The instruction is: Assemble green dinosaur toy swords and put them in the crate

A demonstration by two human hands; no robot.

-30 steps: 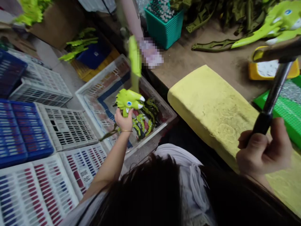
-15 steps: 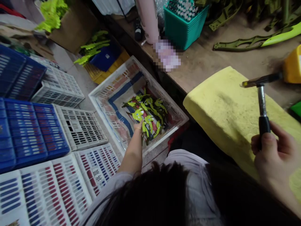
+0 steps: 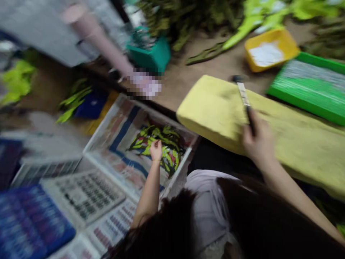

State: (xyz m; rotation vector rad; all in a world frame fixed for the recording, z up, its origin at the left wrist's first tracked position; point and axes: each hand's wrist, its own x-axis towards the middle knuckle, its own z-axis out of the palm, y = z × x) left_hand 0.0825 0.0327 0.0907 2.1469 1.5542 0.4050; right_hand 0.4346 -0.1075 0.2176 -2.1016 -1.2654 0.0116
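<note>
My left hand [image 3: 155, 150] reaches into a white plastic crate [image 3: 113, 173] and rests at a heap of lime-green and dark-green toy dinosaur parts [image 3: 168, 153]. Blur hides whether its fingers hold a piece. My right hand [image 3: 258, 138] grips the dark handle of a small steel hammer [image 3: 244, 95]. The hammer's head sits at the far edge of a thick yellow foam pad [image 3: 215, 111], and the picture is too blurred to show if it touches.
A co-worker's arm [image 3: 99, 39] and blurred hand [image 3: 144, 84] lie beyond the crate, near a teal basket [image 3: 152, 54]. On the wooden bench [image 3: 205, 68] stand a yellow tray [image 3: 269, 48] and a green tray [image 3: 309, 86]. Stacked plastic crates [image 3: 83, 194] fill the lower left.
The dinosaur head held up in my left hand one second ago is no longer lifted, and that hand is down at the heap. My right hand and hammer have swung left over the pad, and the view has turned.
</note>
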